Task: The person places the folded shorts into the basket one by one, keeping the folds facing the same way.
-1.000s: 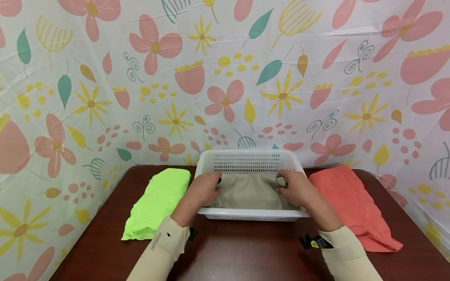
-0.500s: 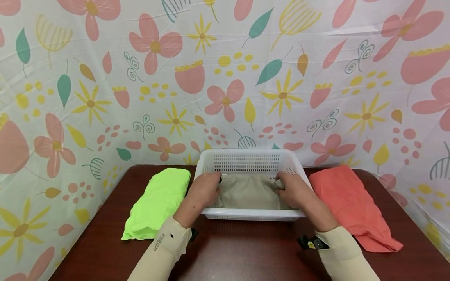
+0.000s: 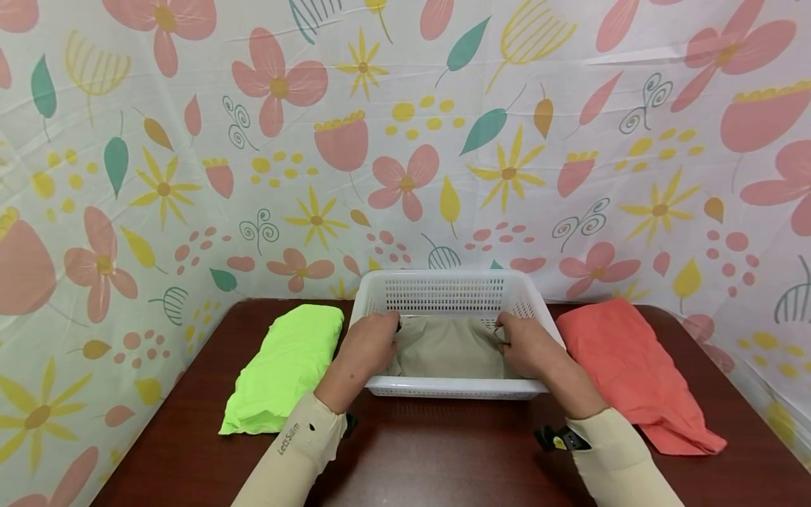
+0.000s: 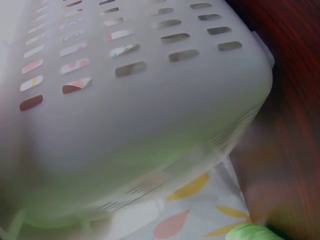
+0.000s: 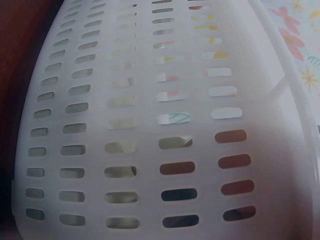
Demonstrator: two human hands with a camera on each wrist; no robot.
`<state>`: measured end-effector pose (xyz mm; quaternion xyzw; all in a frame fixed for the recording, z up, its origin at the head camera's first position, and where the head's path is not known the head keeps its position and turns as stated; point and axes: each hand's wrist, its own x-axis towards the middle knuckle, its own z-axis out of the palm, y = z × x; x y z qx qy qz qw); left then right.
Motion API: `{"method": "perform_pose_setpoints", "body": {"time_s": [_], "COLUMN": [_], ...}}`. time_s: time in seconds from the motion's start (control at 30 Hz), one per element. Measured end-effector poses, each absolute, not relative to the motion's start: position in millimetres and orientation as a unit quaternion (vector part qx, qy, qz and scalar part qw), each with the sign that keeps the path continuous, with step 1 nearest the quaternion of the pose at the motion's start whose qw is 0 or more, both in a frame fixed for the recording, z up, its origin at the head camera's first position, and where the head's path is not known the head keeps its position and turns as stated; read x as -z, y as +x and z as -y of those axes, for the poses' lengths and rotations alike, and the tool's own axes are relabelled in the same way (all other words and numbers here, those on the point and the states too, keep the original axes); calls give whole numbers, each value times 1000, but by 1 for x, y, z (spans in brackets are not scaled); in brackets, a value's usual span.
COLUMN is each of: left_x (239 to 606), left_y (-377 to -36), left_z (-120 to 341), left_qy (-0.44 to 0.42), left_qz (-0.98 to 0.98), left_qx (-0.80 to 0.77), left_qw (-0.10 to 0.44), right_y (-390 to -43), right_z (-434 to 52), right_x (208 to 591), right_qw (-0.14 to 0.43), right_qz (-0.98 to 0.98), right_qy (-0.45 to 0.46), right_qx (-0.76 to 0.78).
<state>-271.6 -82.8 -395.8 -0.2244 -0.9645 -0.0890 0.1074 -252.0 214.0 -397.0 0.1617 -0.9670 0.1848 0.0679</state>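
both hands sit inside the white basket (image 3: 446,290), which stands on the dark wooden table (image 3: 443,451) against the flowered backdrop (image 3: 405,141). seen from the head, the left hand (image 3: 367,345) has its fingers curled onto the left edge of the folded beige cloth (image 3: 450,348) lying in the basket, and the right hand (image 3: 526,345) pinches the cloth's right edge. a lime green cloth (image 3: 285,366) lies just left of the basket, a coral cloth (image 3: 627,370) just right. neither wrist view shows a hand or the beige cloth: the left one gives only the basket's slotted wall (image 4: 140,100), blurred, plus a scrap of green; the right one the same wall (image 5: 150,125) close up.
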Motion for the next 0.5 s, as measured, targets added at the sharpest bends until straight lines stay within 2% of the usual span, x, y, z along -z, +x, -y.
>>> {"method": "perform_pose_setpoints", "body": {"time_s": [0.5], "left_x": [396], "left_y": [-271], "left_z": [83], "left_qy": [-233], "left_qz": [962], "left_qx": [88], "left_qw": [114], "right_y": [-251], "right_z": [-213], "right_x": [398], "right_qw": [61], "right_qz": [967], "right_qy": [156], "right_qx": [-190]}}
